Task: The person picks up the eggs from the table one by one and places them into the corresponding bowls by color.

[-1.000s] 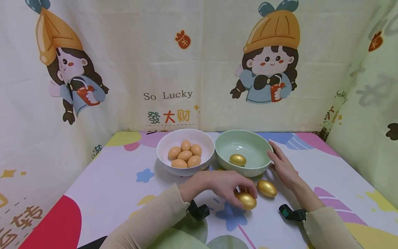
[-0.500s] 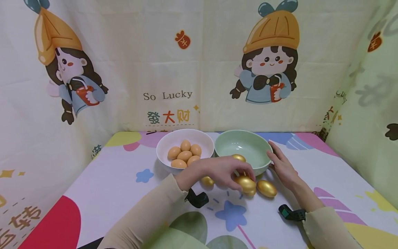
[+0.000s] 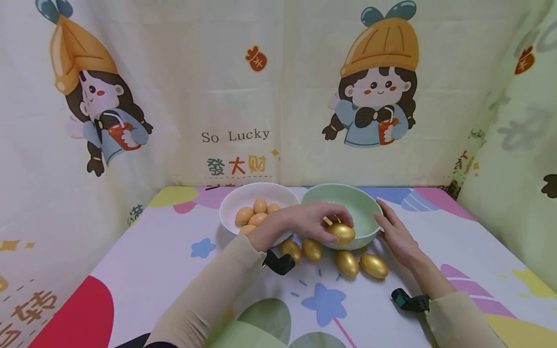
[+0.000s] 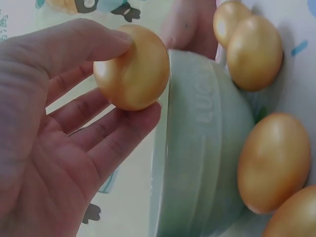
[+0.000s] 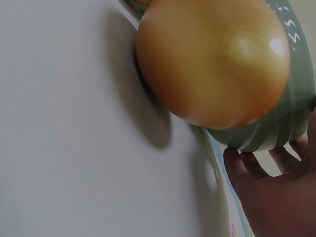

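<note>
In the head view a golden egg (image 3: 343, 233) is pinched between the thumb and fingers of my left hand (image 3: 313, 218), over the near rim of the green bowl (image 3: 365, 212). The left wrist view shows the same egg (image 4: 136, 71) beside the bowl's wall (image 4: 195, 148), thumb on one side and fingertips below. My right hand (image 3: 398, 237) holds the bowl's right side, its fingers (image 5: 239, 165) against the outer wall. Another golden egg inside the bowl is mostly hidden by the left hand. Several golden eggs (image 3: 347, 264) lie on the table before the bowl.
A white bowl (image 3: 229, 212) with several brown eggs (image 3: 260, 205) stands left of the green one, partly covered by my left forearm. The patterned tablecloth (image 3: 152, 270) meets a printed curtain (image 3: 300, 96) at the back. One golden egg (image 3: 374, 266) lies near my right wrist.
The left hand has lifted the golden egg from the table and carried it up and away from me to the bowl's rim. The right hand has stayed at the bowl.
</note>
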`<state>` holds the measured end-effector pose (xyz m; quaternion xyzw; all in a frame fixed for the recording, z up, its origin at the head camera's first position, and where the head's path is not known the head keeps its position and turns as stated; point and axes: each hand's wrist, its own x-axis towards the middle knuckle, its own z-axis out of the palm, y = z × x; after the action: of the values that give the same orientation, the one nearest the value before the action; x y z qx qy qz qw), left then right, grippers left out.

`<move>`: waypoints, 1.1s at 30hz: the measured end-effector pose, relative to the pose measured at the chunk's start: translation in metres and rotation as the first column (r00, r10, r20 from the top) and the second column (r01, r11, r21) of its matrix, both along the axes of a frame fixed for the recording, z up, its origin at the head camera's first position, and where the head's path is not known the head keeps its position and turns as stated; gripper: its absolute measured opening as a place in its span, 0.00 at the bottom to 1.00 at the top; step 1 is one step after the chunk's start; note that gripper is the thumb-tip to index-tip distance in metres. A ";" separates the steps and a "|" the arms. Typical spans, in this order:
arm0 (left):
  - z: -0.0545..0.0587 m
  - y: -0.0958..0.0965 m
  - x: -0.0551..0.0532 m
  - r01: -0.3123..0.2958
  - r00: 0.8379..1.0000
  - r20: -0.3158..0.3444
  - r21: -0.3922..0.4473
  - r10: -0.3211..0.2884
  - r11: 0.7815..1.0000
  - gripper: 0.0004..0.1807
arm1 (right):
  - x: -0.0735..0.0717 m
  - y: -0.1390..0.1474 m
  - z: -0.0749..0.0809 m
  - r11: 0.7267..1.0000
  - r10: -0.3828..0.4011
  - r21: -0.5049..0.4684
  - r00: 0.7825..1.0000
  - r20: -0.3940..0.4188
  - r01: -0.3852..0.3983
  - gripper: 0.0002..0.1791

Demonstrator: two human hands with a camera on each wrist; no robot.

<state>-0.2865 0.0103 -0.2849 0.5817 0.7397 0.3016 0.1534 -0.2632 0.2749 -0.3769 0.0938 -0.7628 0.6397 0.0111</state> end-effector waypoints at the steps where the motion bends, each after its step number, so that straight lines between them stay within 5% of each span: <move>1: 0.000 0.001 -0.003 -0.003 1.000 0.006 0.007 0.003 1.000 0.20 | 0.000 0.000 0.000 1.000 -0.001 0.006 1.000 0.000 0.001 0.38; 13: 0.002 0.012 -0.031 -0.046 0.999 -0.019 -0.058 0.045 0.997 0.19 | 0.000 0.001 0.002 1.000 -0.004 0.009 1.000 -0.004 0.004 0.38; 33: -0.010 0.016 -0.048 -0.127 0.992 -0.050 -0.231 0.118 0.965 0.19 | 0.001 -0.002 0.001 1.000 0.003 0.007 1.000 -0.011 -0.002 0.38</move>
<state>-0.3348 0.0263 -0.2954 0.5181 0.8071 0.2110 0.1885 -0.2626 0.2731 -0.3763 0.0984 -0.7649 0.6364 0.0143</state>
